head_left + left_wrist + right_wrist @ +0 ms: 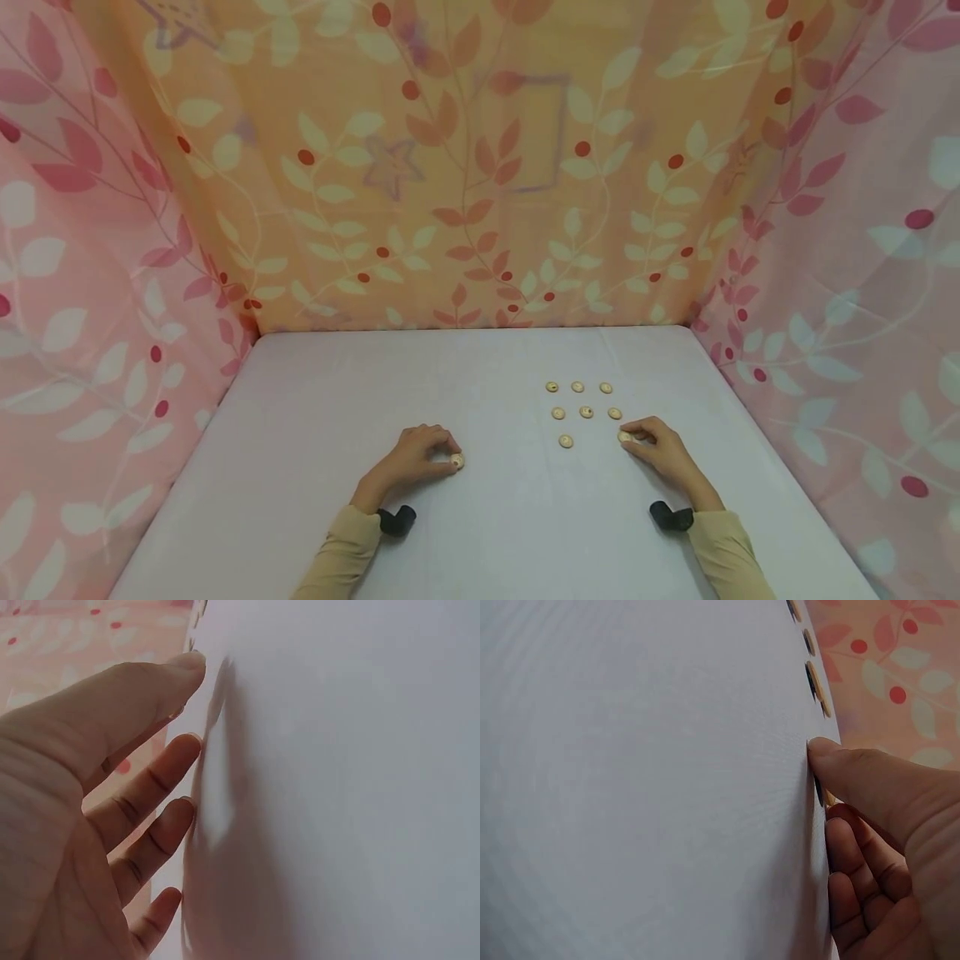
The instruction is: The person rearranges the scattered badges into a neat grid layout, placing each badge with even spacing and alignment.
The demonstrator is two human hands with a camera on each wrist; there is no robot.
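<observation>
My left hand (pixel 417 453) is at the left middle of the white table and pinches a small round beige disc (pixel 457 460) between thumb and fingertips. In the left wrist view only a sliver of that disc (pixel 177 713) shows under the thumb. At the right, my right hand (pixel 663 455) holds another such disc (pixel 625 437) between thumb and forefinger, close on the tabletop. This disc (pixel 830 796) is partly hidden behind the thumb in the right wrist view. It stands at the right end of the nearest row of discs, across from the disc (pixel 566 441) at that row's left.
Two rows of like discs lie behind, one with a middle disc (pixel 587 412) and a farther one with a middle disc (pixel 577 387). Leaf-patterned cloth (pixel 480 167) hangs at the back and both sides of the table (pixel 375 375). Black wrist mounts (pixel 397 521) sit on both forearms.
</observation>
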